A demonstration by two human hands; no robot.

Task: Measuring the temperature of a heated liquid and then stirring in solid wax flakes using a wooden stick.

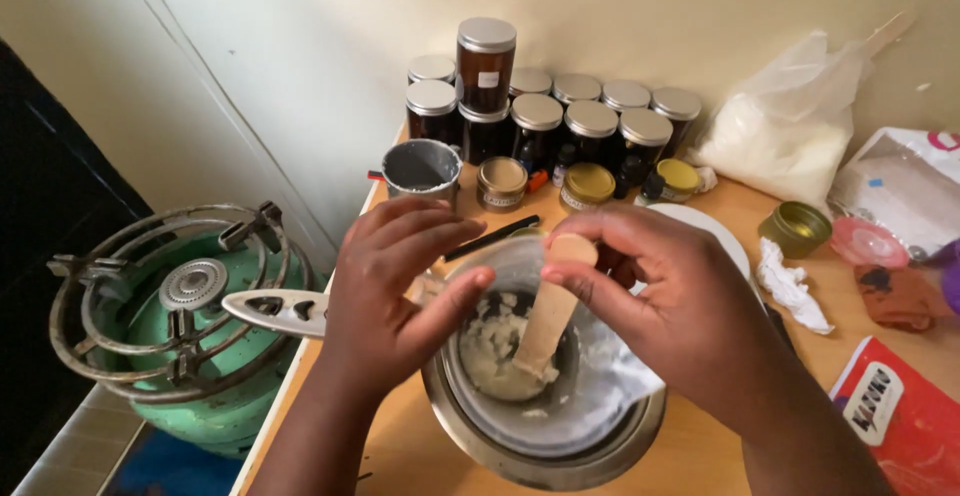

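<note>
Right hand [665, 301] has its grip pinched on the top of a wooden stick [550, 316], thumb and fingertips closed round the rounded end. Its lower end stands tilted in a pale, lumpy paste [495, 351] at the bottom of a pot [570, 406], which sits inside a wider steel bowl [560, 466] on the wooden surface [420, 451]. Left hand [395, 291] has its grip on the pot's near-left rim, thumb reaching over the edge and fingers curled outside; a pale metal handle [275, 311] juts out to the left from under this hand.

Behind the hands stands a cluster of dark jars [540, 116] with silver lids, one stacked on the others, with a small grey cup [422, 169] and low gold-lidded tins [588, 184] in front. A plastic bag [785, 126] of white powder leans on the wall at right, near a green-gold tin [795, 228], a crumpled tissue [790, 286] and a red packet [900, 416]. Off the surface to the left is a green gas burner [185, 326].
</note>
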